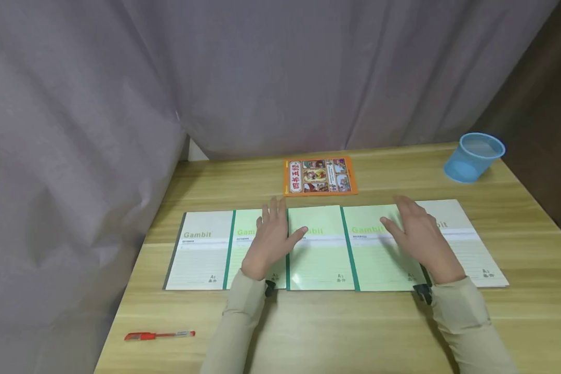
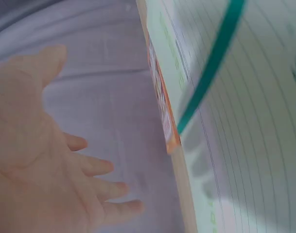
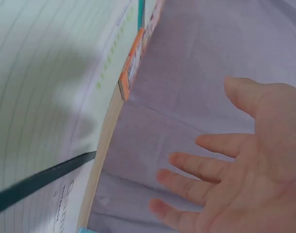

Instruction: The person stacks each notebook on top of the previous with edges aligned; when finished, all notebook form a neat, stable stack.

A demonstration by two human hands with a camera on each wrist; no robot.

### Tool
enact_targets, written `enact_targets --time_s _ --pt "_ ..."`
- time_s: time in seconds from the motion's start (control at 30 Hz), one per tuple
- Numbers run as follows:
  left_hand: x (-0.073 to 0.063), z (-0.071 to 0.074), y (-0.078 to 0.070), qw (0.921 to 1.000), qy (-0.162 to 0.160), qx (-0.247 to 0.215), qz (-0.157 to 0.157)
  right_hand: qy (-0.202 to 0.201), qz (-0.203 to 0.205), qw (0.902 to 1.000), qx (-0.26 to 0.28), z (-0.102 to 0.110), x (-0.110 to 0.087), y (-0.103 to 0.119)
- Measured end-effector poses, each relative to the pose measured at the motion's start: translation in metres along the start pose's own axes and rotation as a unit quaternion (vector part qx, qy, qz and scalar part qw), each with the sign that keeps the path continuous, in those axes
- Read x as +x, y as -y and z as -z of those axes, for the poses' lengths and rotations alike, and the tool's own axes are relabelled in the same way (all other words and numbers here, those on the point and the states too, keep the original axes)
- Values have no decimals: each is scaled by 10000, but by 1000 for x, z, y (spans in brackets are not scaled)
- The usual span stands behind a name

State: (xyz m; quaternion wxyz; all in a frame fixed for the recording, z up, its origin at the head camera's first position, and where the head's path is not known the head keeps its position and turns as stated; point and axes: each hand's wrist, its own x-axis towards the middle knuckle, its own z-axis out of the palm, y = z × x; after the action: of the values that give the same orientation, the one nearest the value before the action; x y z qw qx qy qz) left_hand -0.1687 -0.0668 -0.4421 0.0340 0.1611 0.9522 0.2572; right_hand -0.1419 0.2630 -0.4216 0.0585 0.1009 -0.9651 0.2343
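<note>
Several notebooks lie side by side in a row on the table. At the row's left end is a whitish notebook [image 1: 198, 265] with a dark spine, at its right end another whitish notebook [image 1: 463, 254]. Between them lie pale green notebooks with green spines, among them the middle one [image 1: 320, 265]. My left hand [image 1: 272, 236] is over the second notebook from the left, fingers straight, thumb out toward the middle one. Above the seam of the two rightmost notebooks is my right hand [image 1: 421, 236], fingers extended. Both palms hold nothing; the wrist views show shadows on the covers below.
An orange illustrated book [image 1: 320, 176] lies behind the row. At the back right stands a blue cup-shaped container [image 1: 472, 158]. A red pen [image 1: 159, 335] lies front left on the wooden table [image 1: 346, 332]. Grey curtains [image 1: 271, 78] hang behind and to the left.
</note>
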Motion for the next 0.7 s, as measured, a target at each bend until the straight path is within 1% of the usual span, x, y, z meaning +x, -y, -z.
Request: enact_targets --time_s 0.07,0.17,0.27,0.43,0.6,0.7 --pt "2 -2 -6 9999 47 -107 -104 -19 -26 10000 65 3 -1 -4" --pt "4 -5 -16 9995 135 -216 -189 32 -175 9997 146 8 -2 -10" --pt "7 -8 -22 9994 194 -164 -229 81 -364 9990 247 13 -4 -17" --pt "15 -14 -32 9994 128 20 -315 51 -588 9975 389 22 -9 -30" --pt "23 -20 -46 9991 114 79 -401 -100 -695 9967 416 32 -13 -41" --pt "27 -24 -57 9986 180 167 -467 -221 -721 9961 450 38 -15 -47"
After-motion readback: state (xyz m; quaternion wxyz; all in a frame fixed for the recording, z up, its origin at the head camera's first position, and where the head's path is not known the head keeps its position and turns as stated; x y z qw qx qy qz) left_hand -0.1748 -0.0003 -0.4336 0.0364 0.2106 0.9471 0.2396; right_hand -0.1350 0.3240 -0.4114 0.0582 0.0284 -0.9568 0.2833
